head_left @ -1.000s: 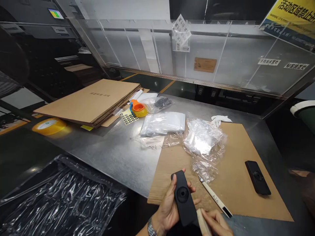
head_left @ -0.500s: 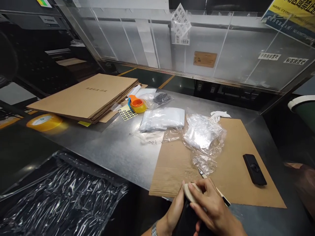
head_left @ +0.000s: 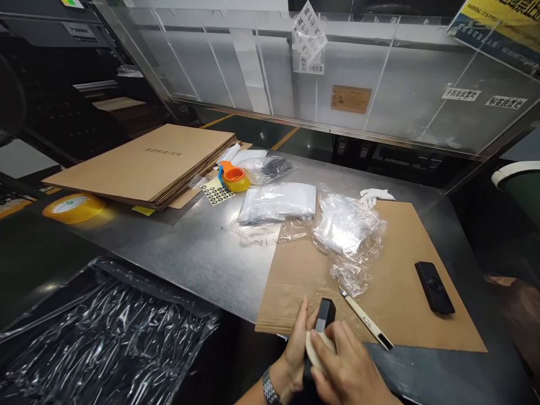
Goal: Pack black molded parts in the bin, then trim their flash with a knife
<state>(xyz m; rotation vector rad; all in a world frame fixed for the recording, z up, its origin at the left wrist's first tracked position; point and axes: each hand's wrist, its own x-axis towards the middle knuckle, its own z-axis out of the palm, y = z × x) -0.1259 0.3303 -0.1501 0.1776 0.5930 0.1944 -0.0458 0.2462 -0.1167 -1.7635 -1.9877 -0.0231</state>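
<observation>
At the near edge of the table, my left hand is closed around a black, box-shaped piece with a shiny grey face. Its lower part is hidden by my hands. Pinched in the fingers of my right hand is a small cream-coloured pad, pressed against the black piece. Just beyond my right hand lies a slim cream-handled tool marked A26, on a cardboard sheet. A flat black device with a round recess rests farther right on that sheet.
Clear plastic bags and a packet of white sleeves lie mid-table. An orange tape dispenser, a sticker sheet, a cardboard stack and a tape roll are leftward. A white glove lies behind. Black plastic fills the lower left.
The black piece has come up into view between my hands, its upper end now showing. My right hand with the pad has shifted slightly left and down, uncovering the cream-handled tool.
</observation>
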